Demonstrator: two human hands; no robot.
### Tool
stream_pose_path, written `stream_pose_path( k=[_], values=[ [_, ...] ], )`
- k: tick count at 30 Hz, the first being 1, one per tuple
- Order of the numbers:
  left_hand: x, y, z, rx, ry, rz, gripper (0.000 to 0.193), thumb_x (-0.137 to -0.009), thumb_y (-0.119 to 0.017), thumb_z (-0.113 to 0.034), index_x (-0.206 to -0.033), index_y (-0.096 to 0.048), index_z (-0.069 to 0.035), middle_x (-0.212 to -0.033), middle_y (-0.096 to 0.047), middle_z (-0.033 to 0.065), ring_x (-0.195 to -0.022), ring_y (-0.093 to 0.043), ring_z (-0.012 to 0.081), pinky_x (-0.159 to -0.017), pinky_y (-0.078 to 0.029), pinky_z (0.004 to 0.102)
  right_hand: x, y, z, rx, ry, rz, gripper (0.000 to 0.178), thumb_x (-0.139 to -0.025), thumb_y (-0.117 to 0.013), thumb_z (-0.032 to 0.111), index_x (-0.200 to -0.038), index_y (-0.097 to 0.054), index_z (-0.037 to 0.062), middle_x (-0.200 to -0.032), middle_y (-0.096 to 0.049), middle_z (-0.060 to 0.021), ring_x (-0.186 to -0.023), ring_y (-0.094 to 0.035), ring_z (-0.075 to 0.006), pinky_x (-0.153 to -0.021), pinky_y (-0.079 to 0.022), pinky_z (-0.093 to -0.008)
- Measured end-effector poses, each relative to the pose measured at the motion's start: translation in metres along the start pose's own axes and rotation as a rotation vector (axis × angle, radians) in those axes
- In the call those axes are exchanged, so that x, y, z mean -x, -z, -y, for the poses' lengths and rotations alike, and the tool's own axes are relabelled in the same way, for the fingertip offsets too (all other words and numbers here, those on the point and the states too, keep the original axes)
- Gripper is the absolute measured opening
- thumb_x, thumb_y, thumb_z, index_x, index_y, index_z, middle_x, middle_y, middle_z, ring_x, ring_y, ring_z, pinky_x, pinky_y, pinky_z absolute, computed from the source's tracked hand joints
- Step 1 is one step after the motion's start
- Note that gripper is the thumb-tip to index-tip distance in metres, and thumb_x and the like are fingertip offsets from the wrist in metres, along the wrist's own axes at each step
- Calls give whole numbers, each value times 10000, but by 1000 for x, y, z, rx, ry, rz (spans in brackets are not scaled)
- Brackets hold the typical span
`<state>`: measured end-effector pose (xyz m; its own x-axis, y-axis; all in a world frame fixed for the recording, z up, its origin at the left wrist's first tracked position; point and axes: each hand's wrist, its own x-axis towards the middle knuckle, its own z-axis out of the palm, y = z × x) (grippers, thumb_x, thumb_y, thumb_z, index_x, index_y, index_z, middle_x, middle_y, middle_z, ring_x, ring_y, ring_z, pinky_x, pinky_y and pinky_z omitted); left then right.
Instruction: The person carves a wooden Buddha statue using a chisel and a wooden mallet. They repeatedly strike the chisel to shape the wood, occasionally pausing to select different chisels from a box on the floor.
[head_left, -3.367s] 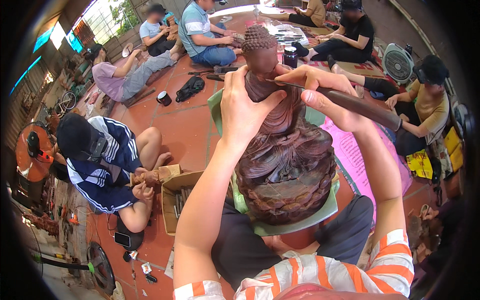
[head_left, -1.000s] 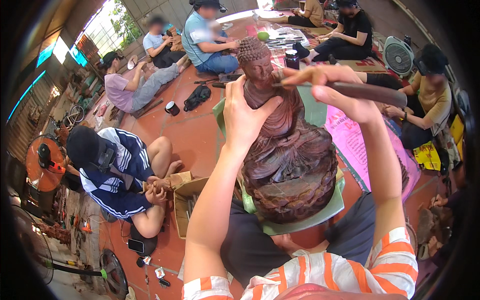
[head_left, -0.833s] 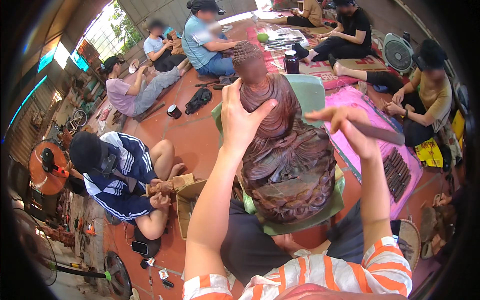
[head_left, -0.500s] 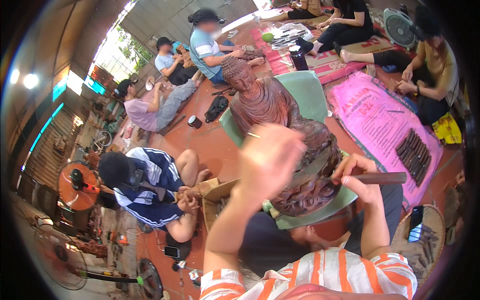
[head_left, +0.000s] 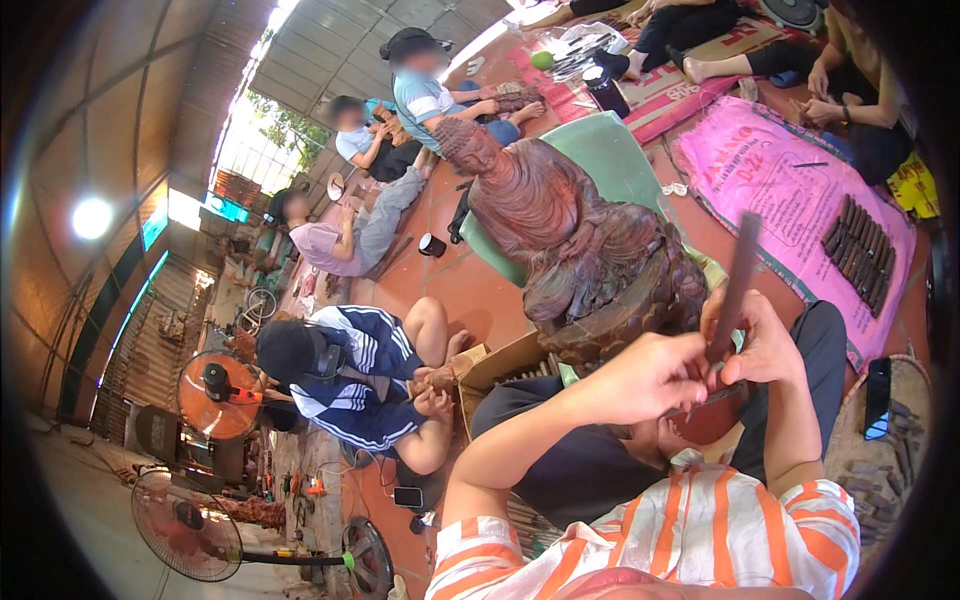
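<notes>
In front of my chest both hands meet around a dark carving chisel (head_left: 735, 285) with a thick wooden handle, which points upward and slightly right. My right hand (head_left: 765, 340) is closed around its lower part. The fingers of my left hand (head_left: 645, 375) are pinched together at its lower end; the blade is mostly hidden by them. Just beyond my hands a dark brown carved wooden seated figure (head_left: 560, 215) leans back on a green plastic chair (head_left: 610, 150). Neither hand touches the figure's upper body.
An open cardboard box (head_left: 470, 385) stands left of my legs. On the right, a pink sack (head_left: 750, 180) bears a row of dark sticks (head_left: 858, 255); a round basket (head_left: 850, 440) holds more tools and a phone (head_left: 878, 400). A seated co-worker (head_left: 350, 370) is close on the left.
My left hand has come down from before the figure to the chisel. My right hand has drawn back from the figure's base, and the chisel has turned from sideways to upright.
</notes>
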<state>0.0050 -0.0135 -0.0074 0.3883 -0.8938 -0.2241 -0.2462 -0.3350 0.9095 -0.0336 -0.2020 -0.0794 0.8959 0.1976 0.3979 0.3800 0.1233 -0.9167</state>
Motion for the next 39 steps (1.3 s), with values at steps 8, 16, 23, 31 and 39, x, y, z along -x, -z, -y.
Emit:
stream_pose_path(
  k=[8,16,23,31,39],
  values=[
    [21,26,25,268,-253,-450,90,-841,-604,49,-878,-525,25,-849,-645,153,-778,-659,199,-673,-543,291,-6,-19,8,33,-62,62,128,-852,-633,127,-848,-610,1,-686,-593,-26,-637,-560,-88,-573,-433,-248],
    [34,34,28,30,-404,-449,76,-797,-631,92,-791,-574,42,-885,-666,215,-848,-669,235,-742,-558,344,-14,-27,-5,-94,-61,40,76,-819,-597,52,-776,-561,0,-643,-521,5,-589,-498,-58,-530,-389,-228],
    [36,46,19,162,-404,-531,69,-797,-603,117,-827,-590,57,-935,-644,273,-871,-667,261,-759,-561,346,-45,-23,7,-138,-69,15,97,-791,-568,65,-726,-530,3,-600,-460,40,-578,-418,-25,-498,-329,-223],
    [43,84,9,160,-383,-908,59,-815,-605,26,-802,-551,46,-918,-641,262,-805,-675,297,-724,-577,368,-130,-25,20,-99,-15,192,114,-804,-578,99,-743,-544,9,-621,-512,25,-579,-446,-33,-514,-357,-219],
    [53,142,10,-173,-501,-1325,83,-832,-606,47,-794,-533,33,-945,-654,232,-887,-659,241,-790,-535,304,-233,-20,-2,615,565,-50,742,-670,-755,258,-1279,-406,18,-1240,-507,-182,-1190,-466,-339,-1009,-359,-390]
  ],
)
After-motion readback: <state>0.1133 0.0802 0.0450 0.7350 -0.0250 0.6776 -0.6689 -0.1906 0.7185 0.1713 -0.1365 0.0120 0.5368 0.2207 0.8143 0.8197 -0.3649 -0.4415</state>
